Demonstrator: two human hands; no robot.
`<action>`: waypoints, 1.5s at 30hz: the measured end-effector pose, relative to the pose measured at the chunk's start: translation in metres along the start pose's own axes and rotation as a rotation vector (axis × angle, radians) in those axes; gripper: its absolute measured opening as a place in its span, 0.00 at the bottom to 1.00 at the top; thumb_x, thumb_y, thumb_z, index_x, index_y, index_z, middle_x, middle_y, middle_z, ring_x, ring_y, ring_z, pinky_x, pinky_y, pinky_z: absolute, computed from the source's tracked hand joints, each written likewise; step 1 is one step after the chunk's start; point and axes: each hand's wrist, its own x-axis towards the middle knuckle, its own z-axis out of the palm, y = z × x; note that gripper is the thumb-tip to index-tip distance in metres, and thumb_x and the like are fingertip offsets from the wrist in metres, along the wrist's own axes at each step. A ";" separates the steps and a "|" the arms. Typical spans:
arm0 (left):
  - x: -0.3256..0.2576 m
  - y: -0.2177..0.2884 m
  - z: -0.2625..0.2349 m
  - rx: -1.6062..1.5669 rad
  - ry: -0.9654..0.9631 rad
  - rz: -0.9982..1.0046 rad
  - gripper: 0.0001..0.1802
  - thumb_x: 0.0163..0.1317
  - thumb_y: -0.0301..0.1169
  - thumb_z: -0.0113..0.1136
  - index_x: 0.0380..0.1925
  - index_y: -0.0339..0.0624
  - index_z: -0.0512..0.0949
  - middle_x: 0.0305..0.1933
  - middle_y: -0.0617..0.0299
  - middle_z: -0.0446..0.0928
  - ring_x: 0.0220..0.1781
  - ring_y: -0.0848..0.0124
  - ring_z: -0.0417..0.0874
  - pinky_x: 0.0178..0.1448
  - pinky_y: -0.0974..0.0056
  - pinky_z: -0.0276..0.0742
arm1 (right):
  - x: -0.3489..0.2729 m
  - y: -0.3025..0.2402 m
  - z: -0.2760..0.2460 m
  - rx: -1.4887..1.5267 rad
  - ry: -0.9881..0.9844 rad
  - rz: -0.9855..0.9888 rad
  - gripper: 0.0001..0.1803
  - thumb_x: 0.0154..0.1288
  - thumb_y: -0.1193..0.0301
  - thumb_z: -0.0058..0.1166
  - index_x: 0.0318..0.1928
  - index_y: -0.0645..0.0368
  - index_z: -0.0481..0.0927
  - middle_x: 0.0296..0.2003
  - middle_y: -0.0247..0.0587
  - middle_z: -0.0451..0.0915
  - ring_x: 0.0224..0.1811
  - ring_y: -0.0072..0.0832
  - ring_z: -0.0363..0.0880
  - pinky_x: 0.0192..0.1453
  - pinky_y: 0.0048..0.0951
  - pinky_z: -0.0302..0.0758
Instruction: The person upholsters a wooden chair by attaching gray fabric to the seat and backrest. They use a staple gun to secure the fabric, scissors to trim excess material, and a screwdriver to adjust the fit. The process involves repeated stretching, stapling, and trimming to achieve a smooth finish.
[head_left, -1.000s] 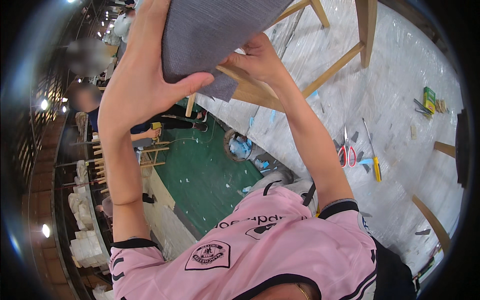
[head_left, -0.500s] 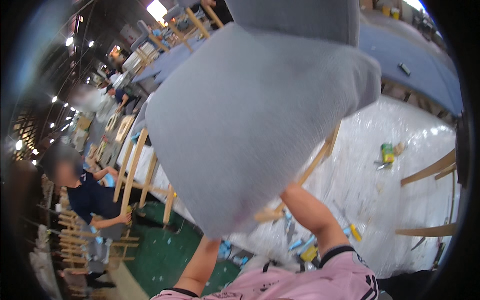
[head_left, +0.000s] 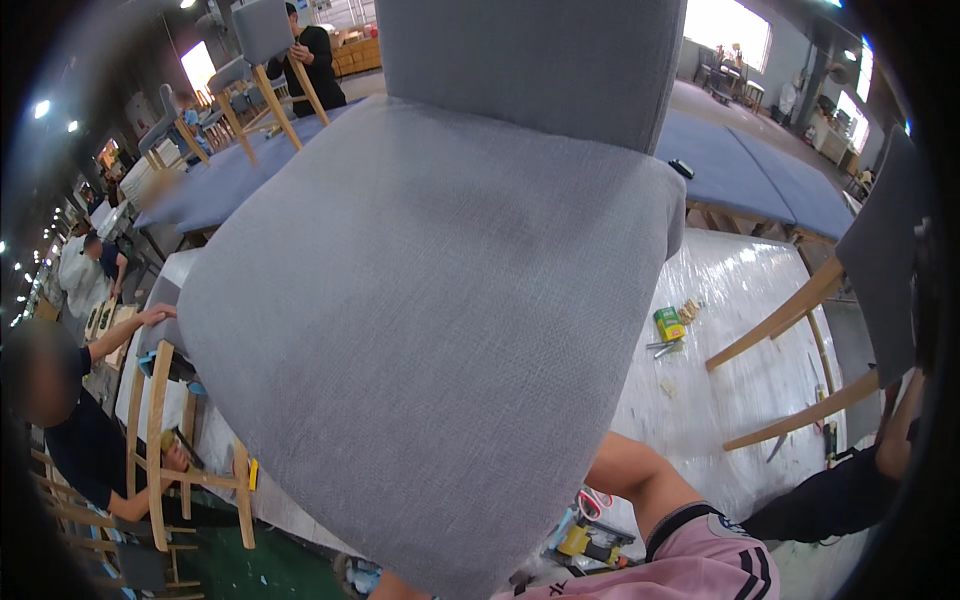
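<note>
A grey upholstered chair [head_left: 420, 300] fills the middle of the view, its seat facing me and its backrest [head_left: 520, 70] upright at the far end. My right forearm [head_left: 645, 480] reaches behind the seat's right edge, which hides the right hand. Only a bit of my left forearm [head_left: 398, 588] shows under the seat's near edge; the seat covers the left hand too. Whether the fingers of either hand grip the chair cannot be seen. The chair's legs are hidden beneath the seat.
Plastic film covers the worktable [head_left: 690, 400], with a green-yellow box [head_left: 668, 323], red-handled scissors [head_left: 594, 503] and a yellow tool [head_left: 580, 543] on it. At left a co-worker [head_left: 75, 440] handles a wooden-legged chair [head_left: 160, 440]. Another chair [head_left: 800, 310] lies at right. Blue padded tables [head_left: 740, 170] stand behind.
The chair has swung round and come nearer, its backrest now more upright. My view has turned left to right, the co-worker shifting toward the left rim. My left forearm has gone mostly out of sight.
</note>
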 end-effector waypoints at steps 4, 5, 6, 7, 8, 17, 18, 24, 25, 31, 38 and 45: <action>-0.007 0.002 -0.006 0.008 0.020 0.037 0.41 0.72 0.41 0.61 0.76 0.33 0.55 0.81 0.45 0.54 0.81 0.50 0.59 0.82 0.46 0.55 | -0.028 -0.033 -0.035 -0.050 0.048 -0.040 0.15 0.76 0.61 0.56 0.41 0.62 0.85 0.30 0.35 0.83 0.32 0.24 0.80 0.36 0.31 0.75; -0.008 0.001 -0.009 0.011 0.025 0.045 0.41 0.72 0.41 0.61 0.76 0.33 0.55 0.80 0.45 0.55 0.81 0.50 0.59 0.82 0.46 0.56 | -0.048 -0.043 -0.048 -0.056 0.064 -0.015 0.16 0.76 0.60 0.56 0.40 0.62 0.85 0.29 0.35 0.83 0.31 0.24 0.80 0.35 0.31 0.75; -0.009 0.001 -0.011 0.010 0.027 0.057 0.41 0.72 0.41 0.61 0.76 0.33 0.55 0.80 0.45 0.55 0.81 0.51 0.59 0.82 0.46 0.56 | -0.077 -0.050 -0.063 -0.061 0.081 0.057 0.17 0.77 0.60 0.55 0.39 0.62 0.85 0.28 0.35 0.83 0.30 0.23 0.80 0.34 0.30 0.75; -0.005 0.006 -0.010 0.002 0.028 0.076 0.41 0.72 0.41 0.61 0.76 0.33 0.55 0.80 0.45 0.55 0.81 0.51 0.59 0.82 0.46 0.56 | -0.119 -0.054 -0.080 -0.073 0.101 0.173 0.17 0.77 0.60 0.54 0.39 0.62 0.85 0.27 0.34 0.82 0.29 0.23 0.80 0.33 0.30 0.75; -0.004 0.015 -0.007 0.002 0.034 0.118 0.41 0.72 0.40 0.61 0.76 0.33 0.55 0.80 0.45 0.55 0.81 0.51 0.59 0.82 0.46 0.56 | -0.168 -0.052 -0.094 -0.081 0.128 0.344 0.18 0.78 0.60 0.54 0.38 0.62 0.85 0.27 0.34 0.82 0.28 0.22 0.80 0.32 0.30 0.75; -0.017 0.007 -0.027 -0.008 0.076 0.101 0.39 0.72 0.39 0.61 0.75 0.33 0.56 0.79 0.46 0.56 0.80 0.52 0.60 0.82 0.47 0.57 | -0.541 0.081 -0.103 0.572 1.060 1.298 0.47 0.66 0.44 0.67 0.68 0.69 0.65 0.61 0.54 0.74 0.56 0.35 0.81 0.52 0.38 0.82; -0.019 0.008 -0.027 0.004 0.078 0.108 0.39 0.72 0.39 0.61 0.75 0.33 0.56 0.79 0.46 0.56 0.80 0.52 0.60 0.81 0.47 0.57 | -0.546 0.109 -0.098 0.635 1.212 1.256 0.49 0.59 0.41 0.72 0.66 0.64 0.69 0.59 0.44 0.74 0.54 0.34 0.78 0.55 0.40 0.80; -0.022 0.019 -0.017 -0.002 0.091 0.162 0.38 0.72 0.38 0.61 0.75 0.33 0.57 0.79 0.46 0.57 0.80 0.53 0.61 0.81 0.47 0.58 | -0.507 0.134 -0.098 0.612 1.259 1.549 0.39 0.48 0.35 0.76 0.46 0.51 0.76 0.38 0.29 0.73 0.37 0.24 0.71 0.48 0.35 0.75; -0.026 0.019 -0.019 0.002 0.098 0.160 0.38 0.72 0.37 0.61 0.75 0.33 0.57 0.79 0.46 0.57 0.80 0.53 0.61 0.81 0.47 0.58 | -0.511 0.137 -0.101 0.639 1.252 1.549 0.38 0.48 0.37 0.77 0.44 0.51 0.77 0.36 0.29 0.73 0.36 0.23 0.71 0.45 0.33 0.74; -0.031 0.020 -0.026 0.024 0.141 0.154 0.37 0.72 0.36 0.61 0.74 0.33 0.58 0.78 0.46 0.58 0.79 0.53 0.61 0.81 0.47 0.59 | -0.508 0.122 -0.113 0.840 1.311 1.192 0.29 0.53 0.45 0.77 0.41 0.50 0.78 0.34 0.26 0.74 0.32 0.22 0.72 0.37 0.31 0.73; -0.014 0.035 -0.019 0.043 0.131 0.176 0.37 0.72 0.35 0.61 0.74 0.33 0.58 0.78 0.47 0.59 0.79 0.54 0.62 0.80 0.48 0.60 | -0.432 -0.082 -0.093 1.224 0.875 0.785 0.32 0.70 0.50 0.58 0.66 0.56 0.75 0.59 0.44 0.80 0.53 0.33 0.83 0.50 0.34 0.83; 0.008 0.035 -0.042 0.060 0.100 0.214 0.36 0.71 0.34 0.61 0.74 0.33 0.59 0.77 0.47 0.60 0.78 0.55 0.63 0.80 0.48 0.61 | -0.262 -0.103 -0.062 0.890 0.367 0.223 0.37 0.67 0.66 0.66 0.73 0.42 0.63 0.74 0.48 0.63 0.76 0.50 0.65 0.72 0.66 0.69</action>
